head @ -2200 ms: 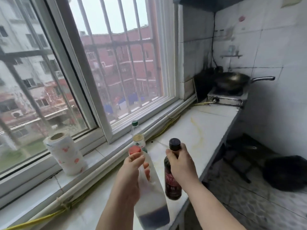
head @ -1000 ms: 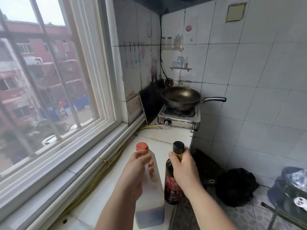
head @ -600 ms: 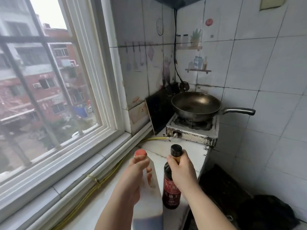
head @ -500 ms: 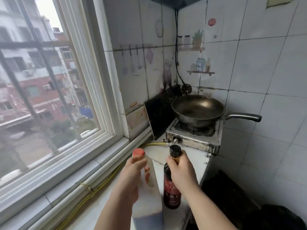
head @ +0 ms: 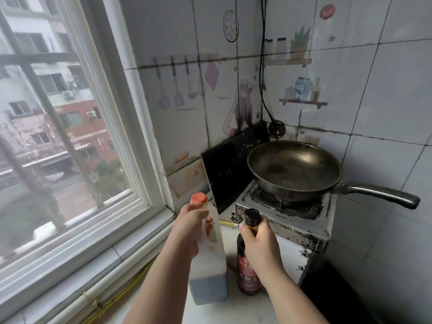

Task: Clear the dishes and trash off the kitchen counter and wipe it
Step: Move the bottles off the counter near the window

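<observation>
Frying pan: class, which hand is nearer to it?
Right. The right hand, gripping the dark bottle, is in front of the frying pan; the left hand, holding the jug, is farther left.

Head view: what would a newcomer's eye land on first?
Front and centre, the left hand grips a big red-capped jug and the right hand grips a dark bottle by its neck. Behind them a blackened pan sits on a grimy stove in the tiled corner.

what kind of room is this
Most likely a small home kitchen: a frying pan sits on a single-burner gas stove in a tiled corner; the left hand grips a red-capped jug, the right hand a dark sauce bottle.
</observation>
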The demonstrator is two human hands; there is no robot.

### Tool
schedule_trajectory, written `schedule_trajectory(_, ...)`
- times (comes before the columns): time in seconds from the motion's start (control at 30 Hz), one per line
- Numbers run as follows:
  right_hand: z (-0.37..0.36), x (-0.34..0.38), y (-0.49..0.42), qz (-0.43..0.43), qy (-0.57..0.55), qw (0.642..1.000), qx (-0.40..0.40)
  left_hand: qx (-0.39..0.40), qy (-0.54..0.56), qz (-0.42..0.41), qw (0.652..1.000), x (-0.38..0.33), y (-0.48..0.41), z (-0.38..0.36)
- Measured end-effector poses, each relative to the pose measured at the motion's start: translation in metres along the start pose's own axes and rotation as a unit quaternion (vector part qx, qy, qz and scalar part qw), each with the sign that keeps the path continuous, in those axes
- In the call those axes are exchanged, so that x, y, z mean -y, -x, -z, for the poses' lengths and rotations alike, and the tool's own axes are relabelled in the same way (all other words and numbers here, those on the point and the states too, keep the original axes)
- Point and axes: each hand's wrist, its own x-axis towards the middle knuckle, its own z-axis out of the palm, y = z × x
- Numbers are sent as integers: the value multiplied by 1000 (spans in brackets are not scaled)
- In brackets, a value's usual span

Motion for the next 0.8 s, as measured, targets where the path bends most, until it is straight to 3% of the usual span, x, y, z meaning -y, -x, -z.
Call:
schedule_trajectory(0.57, -51, 6, -88, -22, 24, 999, 2, -29, -48, -3, 998, -8, -104, -4)
schedule_trajectory(0.8, -39, 0, -80, -20, 26, 999, 44, -121, -86, -59, 987, -1, -88, 5)
